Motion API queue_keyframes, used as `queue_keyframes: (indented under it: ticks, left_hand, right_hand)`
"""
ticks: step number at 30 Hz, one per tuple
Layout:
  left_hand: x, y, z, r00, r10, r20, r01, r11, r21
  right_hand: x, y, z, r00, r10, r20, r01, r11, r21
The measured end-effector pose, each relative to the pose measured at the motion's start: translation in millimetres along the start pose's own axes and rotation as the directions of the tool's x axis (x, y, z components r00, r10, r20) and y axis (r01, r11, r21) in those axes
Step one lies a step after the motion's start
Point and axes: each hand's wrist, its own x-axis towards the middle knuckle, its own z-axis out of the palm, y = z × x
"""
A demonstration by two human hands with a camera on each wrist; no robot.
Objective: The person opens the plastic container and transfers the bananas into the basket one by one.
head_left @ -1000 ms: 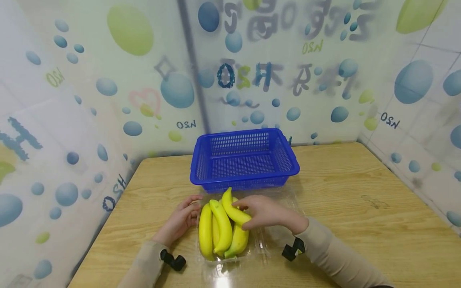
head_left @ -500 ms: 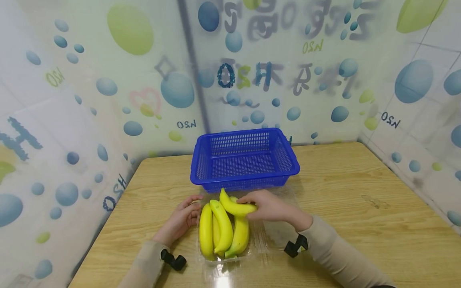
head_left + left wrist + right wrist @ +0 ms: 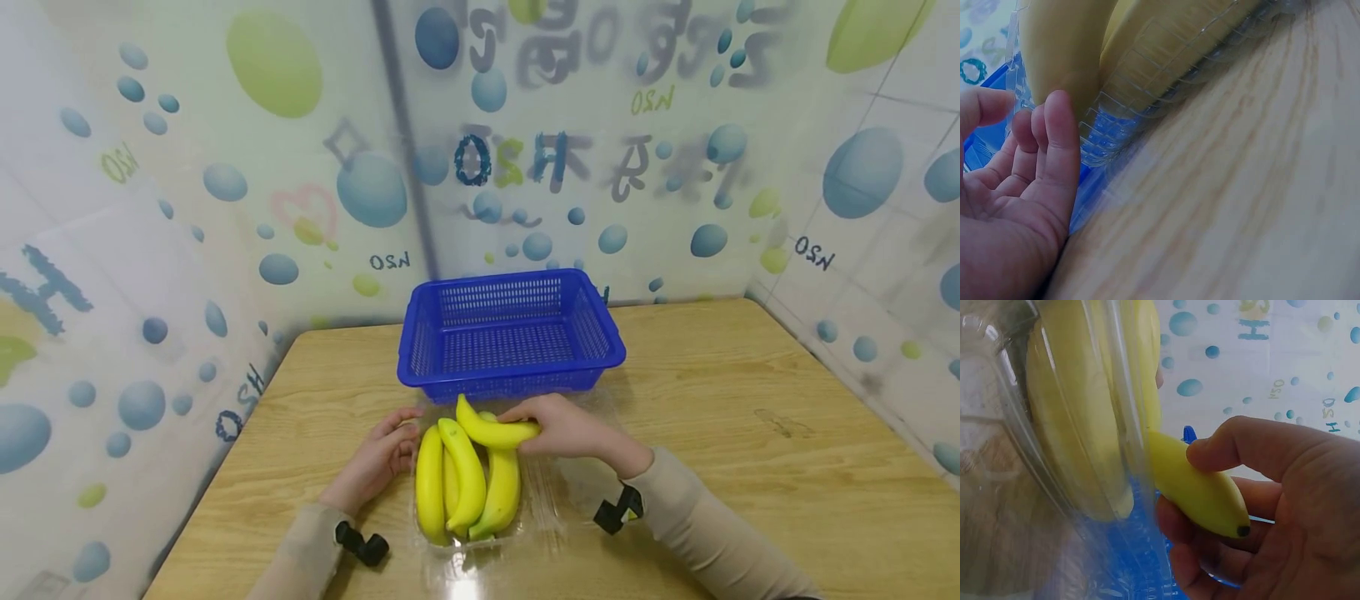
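Note:
My right hand [image 3: 562,427] pinches one banana [image 3: 491,427] between thumb and fingers, over the far right part of a clear plastic clamshell box. In the right wrist view, its dark-tipped end [image 3: 1243,530] points toward my palm. Several more yellow bananas [image 3: 430,483] lie lengthwise in the clear box [image 3: 528,508]. My left hand [image 3: 375,462] rests at the box's left side, its fingers loosely bent. Up close in the left wrist view, those fingertips [image 3: 1059,109] are by the box wall [image 3: 1129,81]; whether they press on it is hard to tell.
A blue perforated basket [image 3: 510,371] stands just behind the box. The box's clear lid [image 3: 588,492] lies folded out to the right on the wooden table [image 3: 720,400]. Patterned sheets [image 3: 600,200] enclose the table at the back and both sides.
The right hand has shifted slightly right and swung the banana from a slant to nearly crosswise, with its tip moving left. The left hand stays in place.

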Motion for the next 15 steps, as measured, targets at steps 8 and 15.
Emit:
queue_keyframes:
  ticks: [8, 15]
  left_hand:
    - [0.5, -0.2, 0.5, 1.0, 0.006, -0.012, -0.006, 1.0, 0.005]
    - [1.0, -1.1, -1.1, 1.0, -0.001, 0.003, 0.001, 1.0, 0.019]
  right_hand:
    - [2.2, 2.2, 2.0, 1.0, 0.015, -0.01, -0.015, 1.0, 0.026]
    - [2.6, 4.8, 2.9, 1.0, 0.031, -0.004, -0.031, 0.998, 0.047]
